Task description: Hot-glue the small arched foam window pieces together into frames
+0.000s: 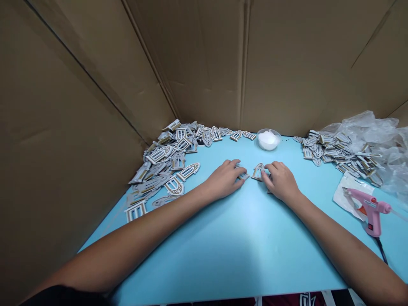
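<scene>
Near the middle of the blue table, my left hand [225, 180] is curled over a small arched window piece [243, 175], fingers and thumb at its edges. The piece is partly hidden by the fingers. Just to the right, my right hand [281, 182] has its thumb and fingertips at the side of another arched window piece [256, 171], white-grey with a brown edge. Part of a further grey piece [269, 189] shows beneath the right palm, mostly covered. A narrow gap separates the two hands.
A heap of arched pieces [159, 155] lies at left, another heap [338, 151] at right beside clear plastic bags [389, 144]. A bowl of white material [268, 140] stands at the back. A pink glue gun [371, 208] rests at right. Cardboard walls [204, 63] enclose the table.
</scene>
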A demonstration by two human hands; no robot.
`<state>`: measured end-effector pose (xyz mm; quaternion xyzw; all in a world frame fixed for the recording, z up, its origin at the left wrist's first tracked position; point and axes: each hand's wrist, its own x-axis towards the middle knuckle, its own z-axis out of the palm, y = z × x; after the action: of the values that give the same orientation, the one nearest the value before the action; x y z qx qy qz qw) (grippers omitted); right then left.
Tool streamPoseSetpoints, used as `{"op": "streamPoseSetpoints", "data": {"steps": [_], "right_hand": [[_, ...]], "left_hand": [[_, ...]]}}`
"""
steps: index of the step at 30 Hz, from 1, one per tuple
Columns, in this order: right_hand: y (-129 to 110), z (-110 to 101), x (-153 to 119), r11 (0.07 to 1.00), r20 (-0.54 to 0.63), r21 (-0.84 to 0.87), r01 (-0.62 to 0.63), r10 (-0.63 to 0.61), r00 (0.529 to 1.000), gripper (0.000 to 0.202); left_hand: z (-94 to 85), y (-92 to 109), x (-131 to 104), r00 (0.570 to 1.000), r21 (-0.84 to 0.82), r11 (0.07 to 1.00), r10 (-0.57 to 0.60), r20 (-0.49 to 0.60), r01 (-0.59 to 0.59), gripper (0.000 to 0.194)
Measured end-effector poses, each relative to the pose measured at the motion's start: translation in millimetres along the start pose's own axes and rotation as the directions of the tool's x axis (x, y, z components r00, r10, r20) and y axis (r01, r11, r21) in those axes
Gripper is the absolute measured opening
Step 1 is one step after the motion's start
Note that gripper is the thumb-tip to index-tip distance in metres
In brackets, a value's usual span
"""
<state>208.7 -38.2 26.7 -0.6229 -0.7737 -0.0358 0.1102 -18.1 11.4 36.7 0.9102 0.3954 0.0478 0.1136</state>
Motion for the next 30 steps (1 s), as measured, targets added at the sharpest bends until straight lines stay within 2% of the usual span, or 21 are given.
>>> {"op": "streamPoseSetpoints", "data": {"steps": [7, 11, 14, 20, 24, 26, 30], "right_hand": [[19.9, -30.2, -12.0, 1.000, 0.222, 0.011, 0.001, -0.003, 0.975, 0.031], [25.9, -26.5, -4.6, 0.993, 0.216, 0.010, -0.117, 0.112, 0.970, 0.018], [23.7, -20.8, -0.1, 0.985, 0.192, 0.057, -0.166, 0.152, 0.969, 0.022], [11.0, -22.9, -6.9, 0.978, 0.226, 0.178, -0.108, 0.066, 0.972, 0.046], [11.3, -28.2, -11.6, 0.972, 0.248, 0.224, -0.066, 0.009, 0.969, 0.048], [14.4, -30.0, -12.0, 0.967, 0.256, 0.253, -0.023, -0.044, 0.966, 0.043], [19.7, -26.5, -9.0, 0.954, 0.248, 0.296, 0.045, -0.122, 0.961, 0.012]], "left_hand": [[6.5, -13.1, 4.1, 0.988, -0.112, 0.983, 0.141, -0.061, -0.147, 0.039], [14.5, -10.9, 6.1, 0.968, -0.125, 0.961, 0.240, -0.075, -0.248, 0.035], [18.7, -9.8, 7.8, 0.962, -0.110, 0.957, 0.261, -0.083, -0.269, 0.032], [22.0, -6.6, 7.5, 0.965, -0.091, 0.966, 0.230, -0.128, -0.243, 0.032], [22.9, -5.3, 6.2, 0.967, -0.080, 0.973, 0.204, -0.153, -0.218, 0.027], [23.2, -5.9, 6.2, 0.968, -0.081, 0.975, 0.192, -0.163, -0.207, 0.019], [25.0, -7.2, 7.0, 0.966, -0.100, 0.975, 0.178, -0.190, -0.199, 0.018]]}}
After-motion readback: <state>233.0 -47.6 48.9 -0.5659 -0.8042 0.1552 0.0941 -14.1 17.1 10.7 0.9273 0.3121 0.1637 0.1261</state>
